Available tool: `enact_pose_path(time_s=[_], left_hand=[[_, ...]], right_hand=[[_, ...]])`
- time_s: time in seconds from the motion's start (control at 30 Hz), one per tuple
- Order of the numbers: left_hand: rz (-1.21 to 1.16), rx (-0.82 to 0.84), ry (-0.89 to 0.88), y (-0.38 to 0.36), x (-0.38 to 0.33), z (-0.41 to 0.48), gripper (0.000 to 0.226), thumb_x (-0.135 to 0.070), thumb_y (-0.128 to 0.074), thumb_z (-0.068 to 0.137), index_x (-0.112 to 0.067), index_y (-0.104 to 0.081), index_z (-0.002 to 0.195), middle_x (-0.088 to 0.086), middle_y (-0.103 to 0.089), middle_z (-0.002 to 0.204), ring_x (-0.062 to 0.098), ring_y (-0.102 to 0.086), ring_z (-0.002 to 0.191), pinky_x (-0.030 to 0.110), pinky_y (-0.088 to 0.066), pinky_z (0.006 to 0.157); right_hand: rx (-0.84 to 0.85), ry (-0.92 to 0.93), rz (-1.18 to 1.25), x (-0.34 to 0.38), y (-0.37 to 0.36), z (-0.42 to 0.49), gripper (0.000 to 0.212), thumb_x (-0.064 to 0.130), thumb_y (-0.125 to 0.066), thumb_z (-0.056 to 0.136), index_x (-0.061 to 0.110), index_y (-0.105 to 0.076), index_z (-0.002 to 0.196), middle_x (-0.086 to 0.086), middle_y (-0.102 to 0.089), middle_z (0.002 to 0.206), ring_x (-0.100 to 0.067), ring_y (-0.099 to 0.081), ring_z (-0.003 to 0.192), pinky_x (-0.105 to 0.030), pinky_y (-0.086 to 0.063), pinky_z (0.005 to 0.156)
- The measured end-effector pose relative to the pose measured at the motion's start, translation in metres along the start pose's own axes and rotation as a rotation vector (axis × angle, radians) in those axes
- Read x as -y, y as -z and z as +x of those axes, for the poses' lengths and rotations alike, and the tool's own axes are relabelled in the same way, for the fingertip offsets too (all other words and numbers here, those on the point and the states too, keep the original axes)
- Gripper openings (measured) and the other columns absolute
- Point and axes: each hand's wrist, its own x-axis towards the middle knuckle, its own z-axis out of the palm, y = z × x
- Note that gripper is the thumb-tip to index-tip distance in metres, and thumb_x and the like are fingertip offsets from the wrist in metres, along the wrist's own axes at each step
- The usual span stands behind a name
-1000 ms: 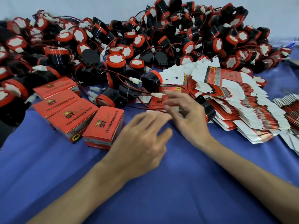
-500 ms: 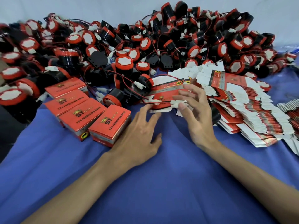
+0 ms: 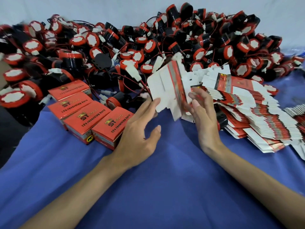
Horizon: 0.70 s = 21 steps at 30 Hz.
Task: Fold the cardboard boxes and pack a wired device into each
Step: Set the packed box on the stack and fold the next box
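- The blue cloth [image 3: 165,187] gave us the only open room. This was a broad stretch on the near side, under and between the two forearms, narrowing toward the hands. Its left edge dropped away into dark.
- The heap of wired devices [image 3: 115,47] closed off the whole far side, as it had half a second before.
- The stack of flat boxes [image 3: 255,113] hemmed in the right side, fanned out just beside the right wrist.
- Four folded boxes [image 3: 87,118] stood in a close row on the left, the nearest just behind the left hand.
- The flat box [image 3: 166,90] had lain on the cloth under the fingers half a second earlier. We now saw it raised between the hands, in front of the heap and blurred.
- Its long axis ran from the hands up and away toward the heap. Its white inner face was turned left and its red printed face right.
- The right hand [image 3: 203,116] grasped the lower right edge between thumb and fingers.
- The left hand [image 3: 140,129] was released, fingers straight, one fingertip touching the lower left corner.
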Motion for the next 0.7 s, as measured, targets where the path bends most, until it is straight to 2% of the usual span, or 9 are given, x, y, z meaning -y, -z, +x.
enact_pose_path(time_s=[0.07,0.13,0.2,0.27,0.33,0.47,0.53,0.6,0.7], left_hand=[[-0.167,-0.115,-0.018,0.000,-0.004,0.000,0.055,-0.001,-0.049,0.084,-0.029,-0.042,0.131,-0.008,-0.047,0.136,0.009,-0.053,0.123,0.020,-0.041,0.101],[-0.244,-0.210,-0.049,-0.001,-0.005,0.001,0.051,0.008,-0.048,0.083,-0.019,-0.051,0.126,-0.001,-0.056,0.116,0.005,-0.058,0.107,0.017,-0.044,0.092],[-0.257,-0.284,-0.071,-0.002,-0.004,0.001,0.043,0.011,-0.048,0.082,-0.014,-0.058,0.115,0.000,-0.055,0.103,0.000,-0.057,0.091,0.013,-0.044,0.082],[-0.264,-0.332,-0.062,-0.001,-0.002,0.001,0.034,0.005,-0.050,0.082,-0.019,-0.057,0.105,0.000,-0.052,0.099,0.001,-0.055,0.087,0.015,-0.044,0.076],[-0.219,-0.332,-0.026,0.002,-0.001,0.002,0.031,-0.008,-0.053,0.082,-0.026,-0.049,0.107,-0.001,-0.050,0.108,0.007,-0.055,0.099,0.026,-0.047,0.080],[0.160,-0.275,0.018,0.001,0.007,0.006,0.040,-0.012,-0.057,0.083,-0.023,-0.045,0.120,0.004,-0.028,0.140,0.013,-0.030,0.135,0.034,-0.034,0.110],[0.240,-0.289,0.023,0.000,0.009,0.008,0.047,-0.009,-0.063,0.087,-0.013,-0.046,0.131,0.011,-0.012,0.151,0.004,-0.017,0.142,0.037,-0.037,0.110],[0.264,-0.297,-0.025,0.000,0.011,0.009,0.056,-0.004,-0.065,0.087,-0.008,-0.041,0.138,0.017,0.003,0.155,-0.005,-0.013,0.142,0.026,-0.036,0.110],[0.316,-0.266,-0.070,-0.002,0.012,0.006,0.070,-0.006,-0.064,0.087,-0.008,-0.028,0.147,0.029,0.015,0.155,0.025,-0.014,0.148,0.007,-0.022,0.109]], right_hand=[[0.011,-0.021,0.007,0.001,0.001,0.001,0.048,0.035,-0.049,0.089,0.036,-0.035,0.135,0.016,-0.039,0.142,0.002,-0.039,0.132,-0.022,-0.037,0.107],[0.007,-0.026,0.033,0.004,0.003,0.001,0.061,0.036,-0.052,0.088,0.037,-0.025,0.143,0.018,-0.031,0.149,0.005,-0.033,0.135,-0.011,-0.034,0.107],[0.003,-0.063,0.069,0.006,0.004,0.002,0.074,0.036,-0.055,0.085,0.030,-0.020,0.150,0.012,-0.029,0.153,0.003,-0.033,0.136,-0.012,-0.037,0.103],[0.030,-0.104,0.082,0.007,0.004,0.003,0.079,0.034,-0.062,0.081,0.025,-0.024,0.149,0.010,-0.049,0.140,-0.003,-0.047,0.127,-0.022,-0.043,0.096],[0.089,-0.117,0.063,0.009,0.005,0.003,0.067,0.024,-0.073,0.080,0.021,-0.041,0.139,0.009,-0.066,0.113,-0.005,-0.063,0.101,-0.026,-0.048,0.082],[0.075,-0.010,0.028,0.010,0.009,0.005,0.028,0.000,-0.065,0.085,0.013,-0.062,0.109,0.006,-0.068,0.090,0.000,-0.064,0.071,-0.016,-0.050,0.064],[-0.039,0.062,0.017,0.012,0.009,0.005,0.019,0.001,-0.065,0.087,0.017,-0.063,0.097,0.003,-0.066,0.089,-0.004,-0.062,0.076,-0.020,-0.050,0.068],[-0.229,0.164,-0.044,0.012,0.008,0.005,0.021,0.002,-0.064,0.089,0.022,-0.057,0.092,0.005,-0.060,0.089,-0.003,-0.057,0.079,-0.017,-0.045,0.070],[-0.437,0.252,-0.105,0.014,0.010,0.007,0.029,0.002,-0.057,0.092,0.028,-0.046,0.100,0.010,-0.050,0.093,-0.006,-0.052,0.090,-0.019,-0.043,0.082]])
